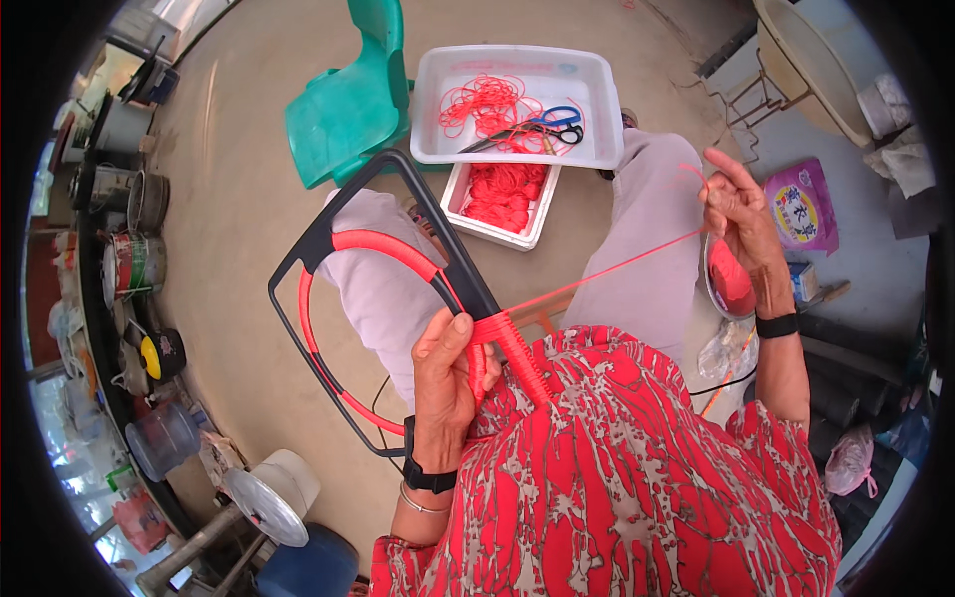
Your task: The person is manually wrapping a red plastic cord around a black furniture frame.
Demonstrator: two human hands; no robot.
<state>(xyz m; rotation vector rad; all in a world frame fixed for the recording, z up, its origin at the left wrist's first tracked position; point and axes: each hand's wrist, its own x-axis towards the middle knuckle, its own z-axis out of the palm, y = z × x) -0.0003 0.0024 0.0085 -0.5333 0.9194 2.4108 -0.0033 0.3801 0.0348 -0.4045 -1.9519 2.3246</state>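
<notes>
My left hand (446, 383) is closed around a black frame (428, 204) with a ring on it, resting against my lap. Red cord covers much of the ring (378, 242) and is wound in tight turns along the bar near my left thumb. From those turns a red cord (607, 269) runs nearly straight up to the right. At its far end my right hand (741, 214) pinches it, with a short loose tail above the fingers. The right hand is raised over my right thigh, well apart from the frame.
In front of me a white tray (428, 111) holds tangled red cord (487, 99) and blue-and-black-handled scissors (559, 127). Below it sits a white box (537, 235) of red cord bundles. A green chair (343, 114) stands left; a purple bag (802, 204) lies right. Pots line the left side.
</notes>
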